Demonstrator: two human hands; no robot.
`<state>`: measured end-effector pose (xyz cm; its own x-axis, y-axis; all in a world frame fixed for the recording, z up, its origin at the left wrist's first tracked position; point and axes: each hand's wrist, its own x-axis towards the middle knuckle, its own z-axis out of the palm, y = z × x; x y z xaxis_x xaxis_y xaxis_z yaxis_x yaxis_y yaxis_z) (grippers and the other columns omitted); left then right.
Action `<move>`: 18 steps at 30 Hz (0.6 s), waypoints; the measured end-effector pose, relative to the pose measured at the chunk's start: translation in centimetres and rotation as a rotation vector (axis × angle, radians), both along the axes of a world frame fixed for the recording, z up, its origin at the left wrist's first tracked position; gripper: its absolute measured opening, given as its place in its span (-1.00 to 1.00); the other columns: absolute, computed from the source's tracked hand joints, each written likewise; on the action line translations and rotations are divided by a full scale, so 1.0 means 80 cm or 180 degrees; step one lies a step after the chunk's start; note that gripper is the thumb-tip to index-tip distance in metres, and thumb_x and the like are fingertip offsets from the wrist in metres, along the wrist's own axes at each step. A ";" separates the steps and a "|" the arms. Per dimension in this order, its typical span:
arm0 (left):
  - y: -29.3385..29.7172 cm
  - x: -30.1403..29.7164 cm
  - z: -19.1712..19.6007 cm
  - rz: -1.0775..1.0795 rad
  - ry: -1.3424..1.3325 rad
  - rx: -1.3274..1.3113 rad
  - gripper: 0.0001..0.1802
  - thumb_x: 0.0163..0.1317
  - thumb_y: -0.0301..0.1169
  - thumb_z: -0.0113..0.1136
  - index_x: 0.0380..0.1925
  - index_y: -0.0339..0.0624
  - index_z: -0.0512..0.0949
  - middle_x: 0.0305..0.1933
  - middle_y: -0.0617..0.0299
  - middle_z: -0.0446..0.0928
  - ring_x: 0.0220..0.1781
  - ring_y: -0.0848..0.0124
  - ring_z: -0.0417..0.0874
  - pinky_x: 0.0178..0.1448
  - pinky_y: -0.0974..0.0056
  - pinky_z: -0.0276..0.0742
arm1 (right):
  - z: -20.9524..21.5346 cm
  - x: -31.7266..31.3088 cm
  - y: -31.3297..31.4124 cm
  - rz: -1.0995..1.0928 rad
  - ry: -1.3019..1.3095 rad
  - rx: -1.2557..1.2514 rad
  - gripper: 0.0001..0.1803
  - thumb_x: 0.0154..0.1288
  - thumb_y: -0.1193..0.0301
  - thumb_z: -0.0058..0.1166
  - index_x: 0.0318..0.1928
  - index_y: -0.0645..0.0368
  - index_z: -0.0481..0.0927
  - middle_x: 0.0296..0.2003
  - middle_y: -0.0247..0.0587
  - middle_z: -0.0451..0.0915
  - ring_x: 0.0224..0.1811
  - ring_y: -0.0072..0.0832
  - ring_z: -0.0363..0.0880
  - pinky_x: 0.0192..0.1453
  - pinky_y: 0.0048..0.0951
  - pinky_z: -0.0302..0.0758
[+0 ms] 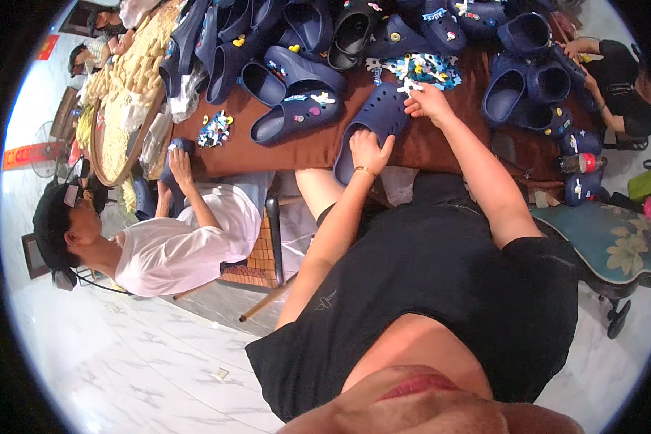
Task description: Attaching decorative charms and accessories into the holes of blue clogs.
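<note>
Clog [372, 123] steadied under left hand [369, 150], grip spread flat on it; right hand [428, 101] pinching white charm [411, 87].

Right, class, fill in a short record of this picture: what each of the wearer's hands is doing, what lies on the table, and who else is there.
left hand: rests on the heel of a navy clog, steadying it
right hand: pinches a small white charm over the clog's toe end
table: brown cloth, many more navy clogs, a charm pile
others: person in white shirt at left; person in black at right
</note>
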<state>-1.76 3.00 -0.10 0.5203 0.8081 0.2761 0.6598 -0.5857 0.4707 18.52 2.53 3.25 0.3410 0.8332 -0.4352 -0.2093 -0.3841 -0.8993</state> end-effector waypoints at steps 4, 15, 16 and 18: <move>0.003 0.000 0.001 -0.0021 -0.0120 0.0081 -0.52 -0.06 -0.02 0.08 -0.65 -0.32 0.49 -0.42 -0.01 0.45 -0.20 0.09 0.39 -0.03 0.09 0.21 | -0.006 0.008 0.012 0.0223 -0.1691 0.0068 -0.78 0.14 0.34 -0.05 -0.28 0.23 0.47 -0.43 -0.12 0.54 -0.54 -0.42 0.56 -0.50 -0.49 0.46; 0.005 0.001 -0.005 -0.0041 -0.0159 0.0147 -0.53 -0.08 -0.04 0.09 -0.66 -0.32 0.48 -0.45 0.01 0.44 -0.22 0.10 0.38 -0.05 0.10 0.21 | -0.012 -0.034 0.001 0.0404 -0.5168 0.1428 -0.97 0.00 0.47 -0.10 -0.51 0.12 0.42 -0.53 -0.21 0.38 -0.49 -0.32 0.50 -0.44 -0.33 0.47; 0.005 0.000 -0.004 -0.0038 -0.0157 0.0141 -0.53 -0.08 -0.04 0.09 -0.66 -0.32 0.48 -0.45 0.01 0.44 -0.22 0.10 0.38 -0.05 0.10 0.21 | -0.010 -0.034 -0.001 0.0443 -0.5152 0.1539 -0.97 0.00 0.47 -0.09 -0.50 0.12 0.42 -0.54 -0.21 0.38 -0.48 -0.32 0.49 -0.43 -0.33 0.46; 0.004 -0.002 -0.003 -0.0018 -0.0152 0.0123 -0.54 -0.08 -0.04 0.10 -0.67 -0.32 0.47 -0.45 0.01 0.44 -0.22 0.10 0.38 -0.05 0.09 0.21 | -0.007 -0.037 -0.005 0.0486 -0.5133 0.1642 -0.96 -0.01 0.47 -0.09 -0.50 0.11 0.43 -0.54 -0.22 0.37 -0.47 -0.33 0.48 -0.41 -0.34 0.46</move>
